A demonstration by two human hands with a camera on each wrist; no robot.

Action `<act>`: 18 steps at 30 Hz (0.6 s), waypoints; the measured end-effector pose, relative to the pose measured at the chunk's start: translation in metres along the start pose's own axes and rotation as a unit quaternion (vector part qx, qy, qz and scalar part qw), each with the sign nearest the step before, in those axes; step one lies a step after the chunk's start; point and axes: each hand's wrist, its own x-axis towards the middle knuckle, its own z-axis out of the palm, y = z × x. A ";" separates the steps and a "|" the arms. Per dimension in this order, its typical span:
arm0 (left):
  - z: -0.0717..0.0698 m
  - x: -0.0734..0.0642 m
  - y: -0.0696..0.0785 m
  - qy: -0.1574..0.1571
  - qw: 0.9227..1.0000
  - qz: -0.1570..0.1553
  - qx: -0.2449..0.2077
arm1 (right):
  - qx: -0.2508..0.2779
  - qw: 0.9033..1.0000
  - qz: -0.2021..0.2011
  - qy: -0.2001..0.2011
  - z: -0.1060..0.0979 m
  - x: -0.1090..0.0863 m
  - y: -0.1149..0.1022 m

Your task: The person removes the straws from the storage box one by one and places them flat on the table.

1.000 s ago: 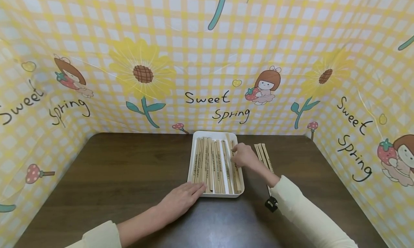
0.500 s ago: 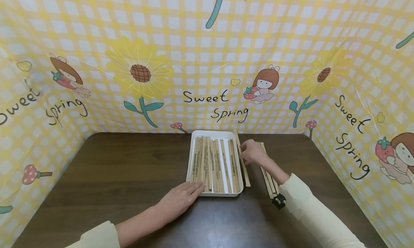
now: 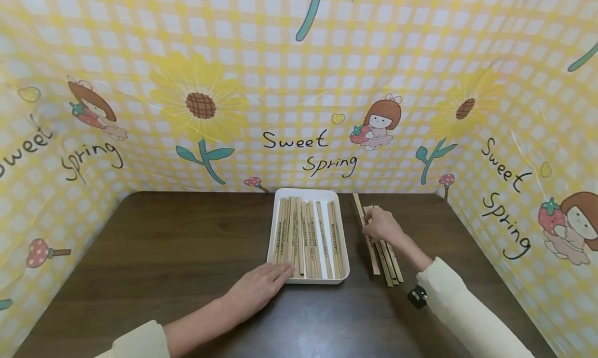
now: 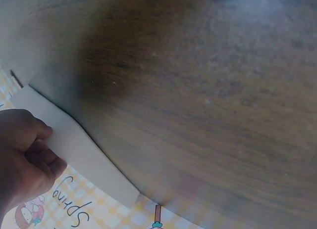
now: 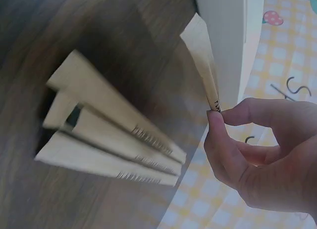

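In the head view, my right hand (image 3: pixel 384 225) pinches a slim, brown paper-wrapped stick (image 3: pixel 375 264) right of the white tray (image 3: pixel 309 281). The right wrist view shows thumb and fingertips around its printed wrapper (image 5: pixel 202 53), the flat end pointing away from the hand. Beside it, several similar wrapped sticks (image 3: pixel 391 267) lie side by side on the table. My left hand (image 3: pixel 259 288) grips the tray's near left corner; the left wrist view shows its bent fingers (image 4: pixel 49 160) at the white tray wall (image 4: pixel 81 152). More wrapped sticks (image 3: pixel 294 233) lie lengthwise inside the tray, with gaps toward its right side.
The dark wooden table (image 3: pixel 196 233) stretches to both sides of the tray. A yellow checked cloth (image 3: pixel 289 88) hangs behind and along both sides of it. A small black device (image 3: pixel 417 297) sits at my right wrist.
My right hand has lifted a wrapped stick out of the tray's right side and carried it rightward to the sticks on the table. My left hand has stayed at the tray corner.
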 end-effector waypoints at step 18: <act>-0.001 0.001 0.000 0.008 1.000 0.001 -0.003 | 0.011 1.000 0.020 0.006 -0.013 -0.011 0.049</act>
